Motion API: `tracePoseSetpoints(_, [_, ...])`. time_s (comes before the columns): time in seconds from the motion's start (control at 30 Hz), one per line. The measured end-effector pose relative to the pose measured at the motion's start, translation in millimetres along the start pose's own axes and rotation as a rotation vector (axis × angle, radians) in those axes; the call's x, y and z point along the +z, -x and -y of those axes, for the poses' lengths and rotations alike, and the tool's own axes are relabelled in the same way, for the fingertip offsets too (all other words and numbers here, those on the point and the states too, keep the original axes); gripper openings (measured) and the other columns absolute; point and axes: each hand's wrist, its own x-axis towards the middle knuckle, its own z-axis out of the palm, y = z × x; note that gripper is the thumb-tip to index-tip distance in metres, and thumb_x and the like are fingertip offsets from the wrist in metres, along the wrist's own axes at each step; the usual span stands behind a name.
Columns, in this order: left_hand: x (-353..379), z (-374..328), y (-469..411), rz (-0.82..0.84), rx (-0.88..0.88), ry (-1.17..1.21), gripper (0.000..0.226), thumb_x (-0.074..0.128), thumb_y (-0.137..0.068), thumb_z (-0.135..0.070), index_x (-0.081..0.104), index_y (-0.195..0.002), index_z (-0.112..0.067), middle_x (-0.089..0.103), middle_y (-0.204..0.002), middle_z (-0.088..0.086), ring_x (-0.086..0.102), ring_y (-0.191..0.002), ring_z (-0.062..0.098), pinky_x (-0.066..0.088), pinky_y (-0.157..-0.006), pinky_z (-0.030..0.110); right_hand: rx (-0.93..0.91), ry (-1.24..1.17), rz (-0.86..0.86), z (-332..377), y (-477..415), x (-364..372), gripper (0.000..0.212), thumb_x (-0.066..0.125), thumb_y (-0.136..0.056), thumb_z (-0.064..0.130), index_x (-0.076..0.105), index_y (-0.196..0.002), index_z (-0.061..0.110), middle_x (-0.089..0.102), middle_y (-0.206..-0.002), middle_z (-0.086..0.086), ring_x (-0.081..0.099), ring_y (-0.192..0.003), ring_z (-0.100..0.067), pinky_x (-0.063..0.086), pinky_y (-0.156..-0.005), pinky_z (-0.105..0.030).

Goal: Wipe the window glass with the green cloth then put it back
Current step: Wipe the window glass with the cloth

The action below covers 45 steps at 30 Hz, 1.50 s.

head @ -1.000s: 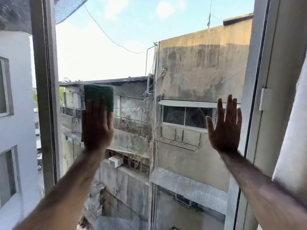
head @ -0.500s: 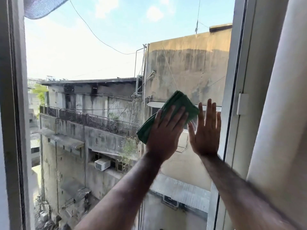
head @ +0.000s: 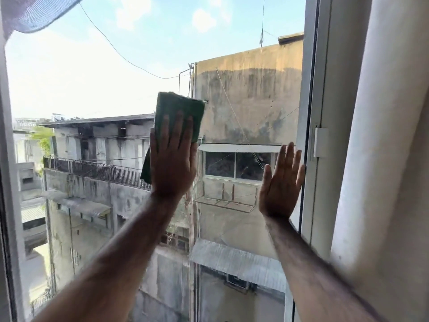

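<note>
Green cloth (head: 178, 115) lies pinned flat to the window glass (head: 76, 89) under the left hand's (head: 173, 161) spread fingers, mid-wipe, right hand (head: 279, 184) open-palmed at three o'clock; next, probably a firm stroke toward unwiped glass.

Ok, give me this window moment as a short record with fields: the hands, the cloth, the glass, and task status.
left hand: flat, pressing the green cloth on the window glass
right hand: open, empty, by the window frame
cloth position: mid pane, folded
task status: wiping under way, cloth not put back
</note>
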Motion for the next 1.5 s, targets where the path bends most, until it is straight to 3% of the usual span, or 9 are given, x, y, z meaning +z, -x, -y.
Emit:
tracePoseSetpoints(0.1, [16,-50,-24,-0.019,0.102,0.025,0.055,0.042,-0.111,-0.031,0.032,-0.162,-0.015,0.031,-0.171,0.009,0.022,-0.16,0.037,0.024,-0.128,0.061,-0.007,-0.022,-0.033,-1,-1,3,0.062,0.019,-0.116,0.039,0.013,-0.173,0.014,0.014,-0.182,-0.006,0.013,-0.169,-0.025,0.007,-0.139,-0.044])
tracePoseSetpoints(0.27, [37,-87,38,0.162,0.476,0.071,0.059,0.039,-0.11,-0.032,0.024,-0.164,-0.017,0.024,-0.174,0.005,0.015,-0.162,0.031,0.012,-0.132,0.057,0.005,-0.046,-0.058,-2,0,0,0.059,0.026,-0.115,0.025,0.021,-0.17,0.006,0.019,-0.18,-0.012,0.017,-0.168,-0.027,0.014,-0.138,-0.047])
tracePoseSetpoints(0.43, [30,-59,100,0.208,0.452,0.053,0.061,0.038,-0.111,-0.036,0.02,-0.166,-0.019,0.022,-0.175,0.0,0.014,-0.163,0.023,0.018,-0.131,0.056,0.004,-0.047,-0.035,-1,0,-4,0.059,0.027,-0.114,0.022,0.02,-0.171,0.006,0.019,-0.18,-0.013,0.017,-0.169,-0.027,0.014,-0.138,-0.048])
tracePoseSetpoints(0.57, [29,-80,57,0.186,0.457,0.066,0.059,0.041,-0.109,-0.034,0.027,-0.164,-0.019,0.028,-0.173,0.002,0.02,-0.162,0.025,0.022,-0.129,0.057,0.002,-0.035,-0.054,-1,0,-4,0.058,0.023,-0.115,0.024,0.023,-0.17,0.006,0.022,-0.18,-0.012,0.02,-0.168,-0.027,0.016,-0.137,-0.048])
tracePoseSetpoints(0.8, [27,-96,-16,0.139,0.387,0.072,0.058,0.034,-0.11,-0.038,0.028,-0.164,-0.016,0.027,-0.173,0.006,0.022,-0.161,0.029,0.022,-0.128,0.058,-0.022,-0.022,-0.044,-3,0,-5,0.06,0.029,-0.115,0.026,0.022,-0.17,0.006,0.021,-0.179,-0.014,0.019,-0.168,-0.029,0.018,-0.136,-0.052])
tracePoseSetpoints(1.1, [-26,81,121,0.208,0.252,-0.053,0.064,0.046,-0.109,-0.034,0.023,-0.164,-0.013,0.025,-0.172,0.013,0.019,-0.161,0.033,0.026,-0.126,0.062,0.011,-0.015,0.018,-1,-2,-10,0.064,0.035,-0.115,0.032,0.016,-0.171,0.008,0.014,-0.181,-0.014,0.014,-0.169,-0.029,0.012,-0.137,-0.051])
tracePoseSetpoints(1.23, [-55,156,68,0.073,-0.146,-0.054,0.059,0.044,-0.112,-0.021,0.021,-0.163,-0.005,0.021,-0.172,0.021,0.018,-0.161,0.037,0.022,-0.129,0.059,0.018,0.002,0.001,-2,-1,-8,0.066,0.034,-0.115,0.038,0.016,-0.171,0.008,0.014,-0.181,-0.014,0.014,-0.169,-0.028,0.013,-0.137,-0.052])
tracePoseSetpoints(1.37, [-51,129,2,-0.052,-0.485,-0.004,0.059,0.03,-0.114,-0.032,0.013,-0.165,-0.007,0.013,-0.175,0.017,0.009,-0.163,0.034,0.015,-0.131,0.055,0.009,0.018,-0.002,-1,1,-4,0.066,0.03,-0.116,0.039,0.014,-0.171,0.008,0.013,-0.181,-0.015,0.013,-0.169,-0.03,0.012,-0.136,-0.053])
tracePoseSetpoints(1.5, [-15,38,14,-0.097,-0.17,0.0,0.056,0.04,-0.112,-0.03,0.028,-0.163,-0.011,0.024,-0.173,0.013,0.017,-0.162,0.033,0.018,-0.131,0.056,0.003,0.011,-0.007,1,1,-3,0.066,0.027,-0.115,0.039,0.012,-0.172,0.009,0.012,-0.181,-0.014,0.011,-0.169,-0.028,0.009,-0.137,-0.051])
